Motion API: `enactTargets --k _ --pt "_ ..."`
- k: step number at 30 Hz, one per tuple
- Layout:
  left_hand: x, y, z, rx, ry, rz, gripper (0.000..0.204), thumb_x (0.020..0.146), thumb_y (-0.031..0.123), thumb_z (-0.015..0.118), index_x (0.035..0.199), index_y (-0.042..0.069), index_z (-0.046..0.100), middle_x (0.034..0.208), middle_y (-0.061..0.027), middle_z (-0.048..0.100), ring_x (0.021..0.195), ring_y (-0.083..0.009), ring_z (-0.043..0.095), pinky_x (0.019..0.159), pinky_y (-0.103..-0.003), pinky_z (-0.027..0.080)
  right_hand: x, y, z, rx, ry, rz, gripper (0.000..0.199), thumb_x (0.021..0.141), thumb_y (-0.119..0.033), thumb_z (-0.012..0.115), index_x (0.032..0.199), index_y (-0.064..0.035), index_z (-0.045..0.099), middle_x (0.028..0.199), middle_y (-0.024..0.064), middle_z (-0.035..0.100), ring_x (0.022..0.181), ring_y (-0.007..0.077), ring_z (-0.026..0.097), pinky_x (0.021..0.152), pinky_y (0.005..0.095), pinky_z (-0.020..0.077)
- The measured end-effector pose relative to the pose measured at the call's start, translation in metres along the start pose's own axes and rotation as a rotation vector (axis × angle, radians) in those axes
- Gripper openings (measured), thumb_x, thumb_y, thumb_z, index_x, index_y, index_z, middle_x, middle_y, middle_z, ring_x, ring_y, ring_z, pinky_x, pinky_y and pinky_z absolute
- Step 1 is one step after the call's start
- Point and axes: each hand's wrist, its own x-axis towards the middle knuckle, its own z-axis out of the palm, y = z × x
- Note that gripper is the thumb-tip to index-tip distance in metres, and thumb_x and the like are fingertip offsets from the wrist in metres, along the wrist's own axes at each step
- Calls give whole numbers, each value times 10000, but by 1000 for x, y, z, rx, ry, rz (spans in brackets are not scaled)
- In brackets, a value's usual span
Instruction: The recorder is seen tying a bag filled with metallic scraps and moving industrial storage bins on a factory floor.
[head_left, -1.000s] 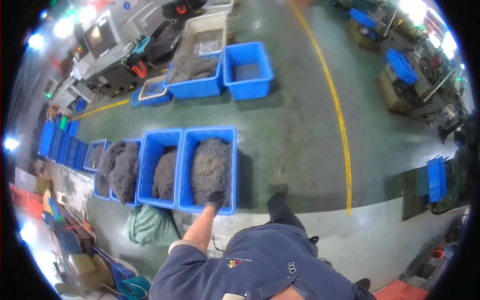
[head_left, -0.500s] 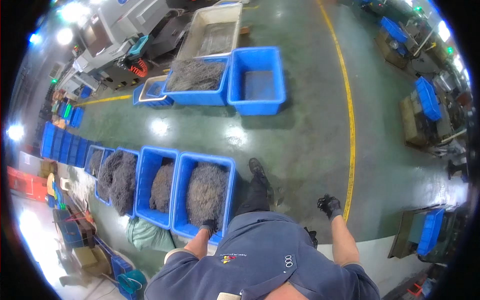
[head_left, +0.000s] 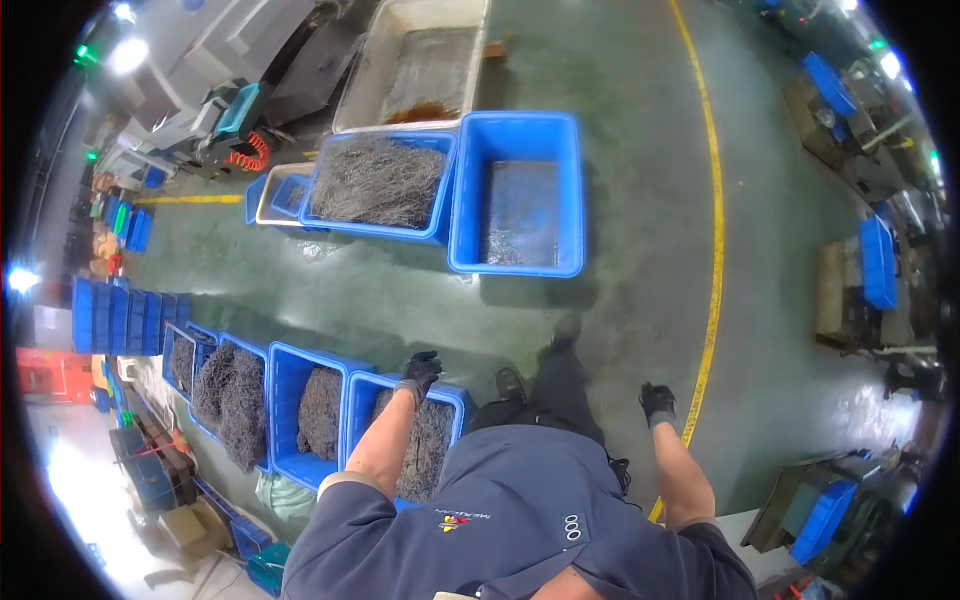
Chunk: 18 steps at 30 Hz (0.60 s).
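My own torso and left forearm cover the near half of the closest blue crate (head_left: 452,396), so I cannot see how far its grey tangle of metal parts (head_left: 432,450) reaches, and the gloved left hand (head_left: 421,370) above its far rim is too small for me to tell whether it touches the rim or grips anything. The gloved right hand (head_left: 657,402) is likewise too small to show its fingers. The row of crates (head_left: 290,372) to my left bends into the dark rim, its far contents indistinct.
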Motion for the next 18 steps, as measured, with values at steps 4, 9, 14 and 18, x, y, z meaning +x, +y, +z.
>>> enactTargets --k 4,9,14,18 --pt "46 7 3 811 143 419 300 820 181 593 1087 45 586 1001 -121 626 859 -197 601 713 -342 494 138 -87 37 268 -215 -142 427 818 -452 518 830 -54 674 768 171 659 740 344 630 695 445 462" --pt "-9 0 26 139 355 -348 320 842 144 572 1142 31 565 1015 -110 608 825 -210 606 672 -326 515 198 -234 94 -125 -314 -453 401 839 -449 483 827 -80 639 763 163 647 649 266 619 647 383 476" --pt "23 18 63 -35 249 -337 377 814 120 617 1169 16 538 1019 -119 602 828 -203 608 667 -310 518 264 -212 235 930 -769 43 283 872 -403 501 872 -128 568 710 72 606 555 184 566 547 355 446" --pt "51 6 45 232 224 -224 427 793 72 646 1192 2 509 1043 -122 597 857 -181 601 728 -283 506 260 -346 181 1652 -770 741 254 859 -250 600 1070 -142 509 960 77 591 715 218 570 563 359 476"
